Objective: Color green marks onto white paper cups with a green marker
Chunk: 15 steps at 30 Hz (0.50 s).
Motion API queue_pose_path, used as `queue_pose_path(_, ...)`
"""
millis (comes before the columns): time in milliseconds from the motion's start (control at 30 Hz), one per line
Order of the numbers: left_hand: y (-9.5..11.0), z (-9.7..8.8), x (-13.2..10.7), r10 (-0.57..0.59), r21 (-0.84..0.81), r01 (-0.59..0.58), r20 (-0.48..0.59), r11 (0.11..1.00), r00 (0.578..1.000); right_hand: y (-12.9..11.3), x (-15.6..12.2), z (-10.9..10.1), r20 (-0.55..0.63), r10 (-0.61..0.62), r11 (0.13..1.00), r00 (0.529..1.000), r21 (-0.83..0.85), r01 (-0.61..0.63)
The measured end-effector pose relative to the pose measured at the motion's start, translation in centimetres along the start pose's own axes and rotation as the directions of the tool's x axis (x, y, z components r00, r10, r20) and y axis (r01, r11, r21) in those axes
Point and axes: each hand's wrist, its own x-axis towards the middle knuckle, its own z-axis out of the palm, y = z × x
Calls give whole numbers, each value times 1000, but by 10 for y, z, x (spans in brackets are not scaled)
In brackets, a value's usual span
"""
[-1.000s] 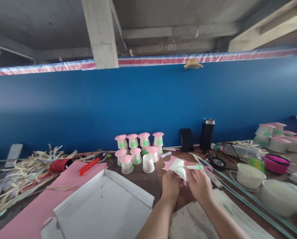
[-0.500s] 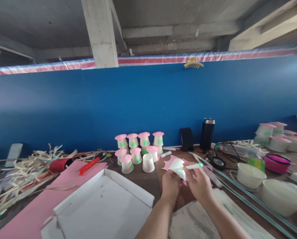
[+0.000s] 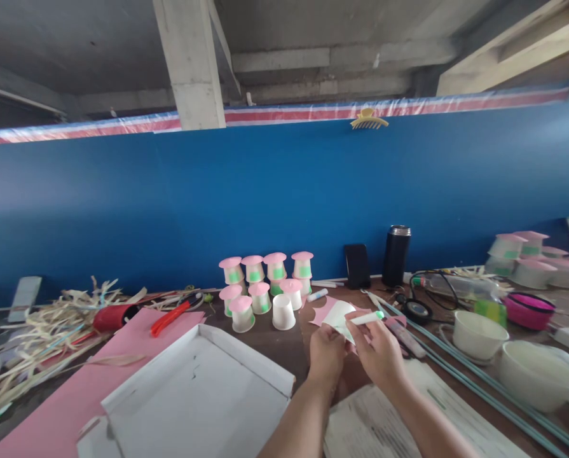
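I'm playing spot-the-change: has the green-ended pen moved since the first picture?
Yes: the pen, in the right hand, has shifted slightly left, nearer the white cup without a pink top.

Black cylindrical flask (image 3: 395,259), silver rim. Behind it: flat solid-blue panel (image 3: 284,191), topped by plastic strip (image 3: 284,116) striped red, white, blue. Left of it: small tapered off-white cups (image 3: 243,321), several green-patched, round pink caps (image 3: 241,303). In front of it: slim white cylindrical marker (image 3: 367,318), green tip. Right of it: round magenta container (image 3: 528,313), black rim.

Gap between white tray (image 3: 203,394), upturned cup (image 3: 283,313) and left hand (image 3: 327,351)
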Motion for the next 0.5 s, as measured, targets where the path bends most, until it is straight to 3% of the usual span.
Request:
queue_pose_path(133,-1,0,0,91,-55,-88,50,995,995,1,1,1,-88,-38,998,995,-42,35)
queue_pose_path(300,-3,0,1,108,-48,-106,34,993,994,2,1,2,-13,-19,1000,1000,1,19)
queue_pose_path(500,-5,1,3,129,-64,-125,55,990,990,0,2,1,-88,-34,999,996,-36,31)
